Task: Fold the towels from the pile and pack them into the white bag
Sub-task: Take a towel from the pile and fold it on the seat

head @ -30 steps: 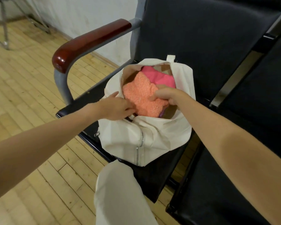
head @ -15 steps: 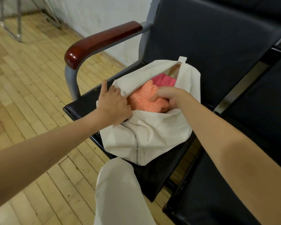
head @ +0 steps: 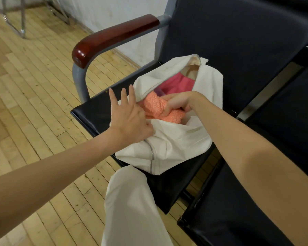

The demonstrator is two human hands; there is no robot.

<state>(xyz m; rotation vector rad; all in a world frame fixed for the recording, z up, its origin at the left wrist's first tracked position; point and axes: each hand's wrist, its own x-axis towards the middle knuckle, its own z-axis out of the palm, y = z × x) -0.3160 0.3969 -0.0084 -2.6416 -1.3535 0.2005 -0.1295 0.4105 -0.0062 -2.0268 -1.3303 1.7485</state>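
Bag mouth's narrowed since a second ago: my right hand (head: pixel 178 103) clenches the orange towel (head: pixel 154 107) into the white bag (head: pixel 176 142), left hand (head: pixel 130 118) at 9 o'clock, fingers spread.

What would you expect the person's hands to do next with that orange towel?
Probably the right hand pushes the orange towel deeper into the white bag. The towel bulges at the opening beside the pink towel, while the left hand holds the near edge.
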